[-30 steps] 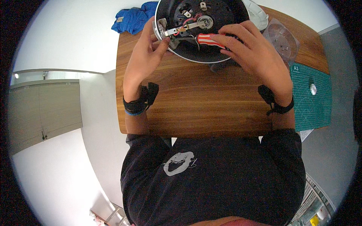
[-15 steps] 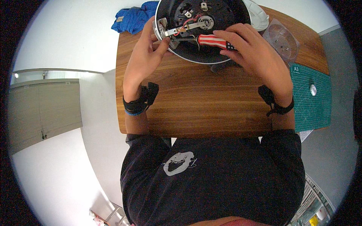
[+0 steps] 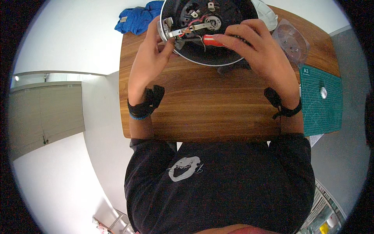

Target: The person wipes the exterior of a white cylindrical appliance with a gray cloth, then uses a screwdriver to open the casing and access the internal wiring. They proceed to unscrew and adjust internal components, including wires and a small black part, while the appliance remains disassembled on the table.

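Observation:
An opened round appliance housing (image 3: 230,55), black inside with a pale rim, lies at the far edge of the table. Inside it a metal strip (image 3: 200,26) runs from a round central part toward the left wall, with red wires beside it. My left hand (image 3: 154,48) is closed around the left rim and the bracket (image 3: 167,25) there. My right hand (image 3: 253,48) grips a screwdriver (image 3: 212,40) by its red-and-white handle. The shaft points left into the housing, its tip close to my left fingers. The exact contact of the tip is hidden.
A blue cloth (image 3: 136,21) lies at the back left of the wooden table (image 3: 210,105). To the right are a white cover (image 3: 267,15), a clear container (image 3: 290,43) with small metal parts, and a green cutting mat (image 3: 319,113) bearing a small shiny round piece (image 3: 323,93).
My right fingers have shifted on the screwdriver handle, and now cover more of it. The handle has turned, showing more red. My left hand and the housing stay nearly still.

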Demonstrator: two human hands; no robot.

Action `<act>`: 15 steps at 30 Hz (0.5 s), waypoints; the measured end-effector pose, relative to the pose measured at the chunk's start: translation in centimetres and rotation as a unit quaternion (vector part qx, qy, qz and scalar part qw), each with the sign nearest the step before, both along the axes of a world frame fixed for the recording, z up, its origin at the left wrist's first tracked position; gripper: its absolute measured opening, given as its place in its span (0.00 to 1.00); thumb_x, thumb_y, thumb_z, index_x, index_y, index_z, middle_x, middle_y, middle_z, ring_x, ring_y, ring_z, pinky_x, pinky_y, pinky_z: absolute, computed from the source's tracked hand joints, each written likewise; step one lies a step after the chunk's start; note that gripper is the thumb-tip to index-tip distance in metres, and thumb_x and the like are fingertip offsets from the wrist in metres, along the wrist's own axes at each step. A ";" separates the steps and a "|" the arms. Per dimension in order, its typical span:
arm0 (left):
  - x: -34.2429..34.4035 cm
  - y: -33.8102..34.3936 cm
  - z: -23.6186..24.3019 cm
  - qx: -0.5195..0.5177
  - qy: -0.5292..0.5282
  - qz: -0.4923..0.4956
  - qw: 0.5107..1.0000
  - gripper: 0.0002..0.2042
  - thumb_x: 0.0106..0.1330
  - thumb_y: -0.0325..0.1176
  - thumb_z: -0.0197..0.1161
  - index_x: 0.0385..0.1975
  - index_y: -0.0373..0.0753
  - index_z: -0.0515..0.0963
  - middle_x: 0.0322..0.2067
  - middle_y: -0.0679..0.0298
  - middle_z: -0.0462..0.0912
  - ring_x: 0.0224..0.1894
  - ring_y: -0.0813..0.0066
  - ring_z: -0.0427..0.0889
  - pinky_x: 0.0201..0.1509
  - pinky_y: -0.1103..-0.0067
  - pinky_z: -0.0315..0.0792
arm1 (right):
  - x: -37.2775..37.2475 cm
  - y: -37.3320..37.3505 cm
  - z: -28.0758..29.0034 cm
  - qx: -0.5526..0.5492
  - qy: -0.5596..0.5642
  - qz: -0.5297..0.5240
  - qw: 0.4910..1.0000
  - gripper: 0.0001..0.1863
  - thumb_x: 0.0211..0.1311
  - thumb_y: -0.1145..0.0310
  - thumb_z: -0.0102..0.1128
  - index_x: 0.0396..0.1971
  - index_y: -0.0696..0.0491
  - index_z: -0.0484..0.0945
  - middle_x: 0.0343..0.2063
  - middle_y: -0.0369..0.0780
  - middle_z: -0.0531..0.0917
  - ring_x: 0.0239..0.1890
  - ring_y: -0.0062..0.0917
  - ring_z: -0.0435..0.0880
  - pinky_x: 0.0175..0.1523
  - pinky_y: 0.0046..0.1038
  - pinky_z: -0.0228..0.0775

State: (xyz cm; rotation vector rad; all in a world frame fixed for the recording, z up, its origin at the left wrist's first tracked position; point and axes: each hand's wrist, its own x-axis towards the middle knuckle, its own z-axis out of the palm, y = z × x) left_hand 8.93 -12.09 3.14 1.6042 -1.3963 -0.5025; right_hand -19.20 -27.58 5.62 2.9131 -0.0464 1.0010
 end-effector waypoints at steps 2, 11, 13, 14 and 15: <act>0.1 -0.1 0.0 -0.008 -0.011 -0.003 1.000 0.33 0.82 0.25 0.62 0.83 0.42 0.56 0.53 0.50 0.91 0.47 0.67 0.93 0.47 0.71 0.87 | 0.3 -0.2 -1.0 0.071 -0.037 -0.008 0.997 0.26 0.67 0.70 0.64 0.65 0.42 0.82 0.57 0.40 0.81 0.56 0.43 0.83 0.61 0.40 0.84; 0.2 0.0 -0.4 0.007 -0.022 0.025 0.999 0.34 0.81 0.24 0.63 0.83 0.42 0.57 0.53 0.50 0.91 0.46 0.67 0.93 0.48 0.70 0.86 | -0.3 0.2 -0.3 0.088 0.025 -0.037 0.995 0.24 0.69 0.65 0.68 0.64 0.44 0.82 0.51 0.41 0.81 0.55 0.44 0.85 0.54 0.44 0.86; 0.2 0.1 -0.1 0.012 -0.019 0.024 0.999 0.34 0.81 0.24 0.63 0.82 0.42 0.57 0.54 0.50 0.91 0.47 0.67 0.93 0.48 0.70 0.86 | -0.3 -0.2 0.1 0.052 0.004 -0.018 0.998 0.26 0.69 0.69 0.67 0.66 0.43 0.82 0.54 0.41 0.82 0.56 0.44 0.84 0.57 0.43 0.84; 0.3 0.0 -0.2 0.004 -0.014 0.017 1.000 0.34 0.81 0.24 0.63 0.82 0.42 0.58 0.55 0.50 0.91 0.47 0.67 0.93 0.48 0.70 0.86 | -0.5 -0.4 0.4 0.043 -0.003 -0.012 0.999 0.27 0.68 0.72 0.66 0.68 0.43 0.81 0.56 0.42 0.81 0.58 0.44 0.84 0.60 0.41 0.83; 0.3 -0.1 -0.3 -0.004 -0.009 0.010 1.000 0.33 0.81 0.24 0.63 0.82 0.42 0.58 0.55 0.49 0.90 0.46 0.67 0.93 0.48 0.70 0.86 | -0.6 -0.5 0.5 0.035 -0.012 -0.005 0.999 0.29 0.67 0.75 0.65 0.69 0.44 0.81 0.58 0.42 0.81 0.59 0.45 0.83 0.62 0.40 0.81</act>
